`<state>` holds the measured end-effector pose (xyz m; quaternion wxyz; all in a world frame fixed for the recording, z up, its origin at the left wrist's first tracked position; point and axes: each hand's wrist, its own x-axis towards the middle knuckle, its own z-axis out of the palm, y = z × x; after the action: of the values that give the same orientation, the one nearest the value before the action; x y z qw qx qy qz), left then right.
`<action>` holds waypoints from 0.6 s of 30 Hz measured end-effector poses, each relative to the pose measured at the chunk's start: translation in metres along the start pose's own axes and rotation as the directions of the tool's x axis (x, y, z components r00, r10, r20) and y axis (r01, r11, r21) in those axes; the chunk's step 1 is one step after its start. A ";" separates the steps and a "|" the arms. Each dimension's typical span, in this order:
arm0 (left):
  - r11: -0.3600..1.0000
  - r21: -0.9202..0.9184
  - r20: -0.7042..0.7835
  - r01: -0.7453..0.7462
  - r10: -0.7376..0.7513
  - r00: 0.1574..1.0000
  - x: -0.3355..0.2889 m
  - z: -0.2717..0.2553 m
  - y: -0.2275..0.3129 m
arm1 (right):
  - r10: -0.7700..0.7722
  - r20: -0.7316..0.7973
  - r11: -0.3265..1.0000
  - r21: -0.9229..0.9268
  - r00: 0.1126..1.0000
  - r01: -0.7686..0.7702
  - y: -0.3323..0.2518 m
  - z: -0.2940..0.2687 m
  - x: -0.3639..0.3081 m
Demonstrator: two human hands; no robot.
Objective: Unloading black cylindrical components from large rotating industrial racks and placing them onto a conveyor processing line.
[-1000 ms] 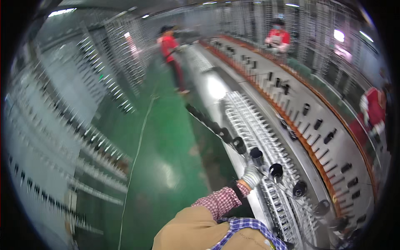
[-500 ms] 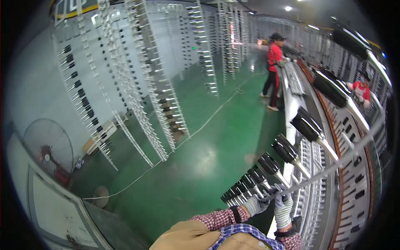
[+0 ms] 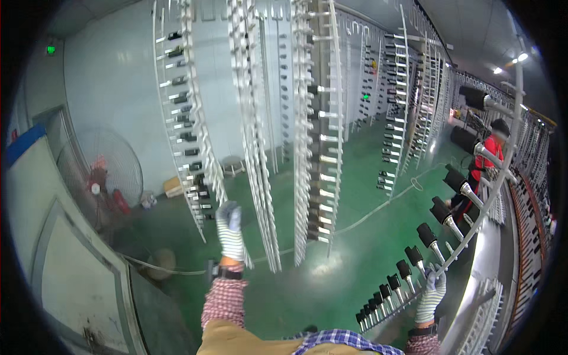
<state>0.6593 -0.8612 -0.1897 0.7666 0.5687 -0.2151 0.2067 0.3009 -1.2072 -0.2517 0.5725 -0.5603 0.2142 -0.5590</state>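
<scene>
My right hand [image 3: 432, 293], in a striped glove, is closed around a long metal hanging rack [image 3: 459, 251]. A row of glossy black cylindrical parts [image 3: 427, 235] stands along it on pale metal pegs. The rack slants from low in front of me up to the far right. My left hand [image 3: 229, 234], also gloved, reaches out to the left with its fingers curled at the lower part of a suspended pegged rack [image 3: 208, 155]. The glove covers the spot where it meets that rack. Beside it hangs a rack with small dark parts [image 3: 187, 136].
More pegged racks [image 3: 254, 154] hang close ahead over the green floor [image 3: 266, 307]. A large fan [image 3: 97, 183] and a pale cabinet [image 3: 77, 248] stand at left. A cable [image 3: 367, 218] crosses the floor. At right, a person in red [image 3: 492, 151] stands by a workbench [image 3: 482, 260].
My view has turned left. My left hand has let go of the rack with the black parts and reached to a suspended rack. My right hand still holds the first rack.
</scene>
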 end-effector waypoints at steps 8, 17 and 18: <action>0.982 0.134 0.538 -0.129 0.038 0.842 0.156 -0.028 -0.117 | -0.001 0.120 0.998 -0.060 0.993 0.008 0.047 0.115 0.126; 0.799 -0.333 0.622 0.500 -0.213 0.754 0.122 0.029 -0.078 | 0.092 0.322 0.996 -0.035 0.942 -0.086 0.064 0.241 0.215; 0.808 -0.305 0.536 0.504 -0.292 0.792 0.116 0.037 -0.068 | 0.084 0.342 0.995 0.017 0.936 -0.096 0.067 0.248 0.225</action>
<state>0.7889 -0.9065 -0.1680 0.8249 0.4493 -0.3039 -0.1593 0.6083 -1.3227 -0.1555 0.6352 -0.6286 0.1279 -0.4301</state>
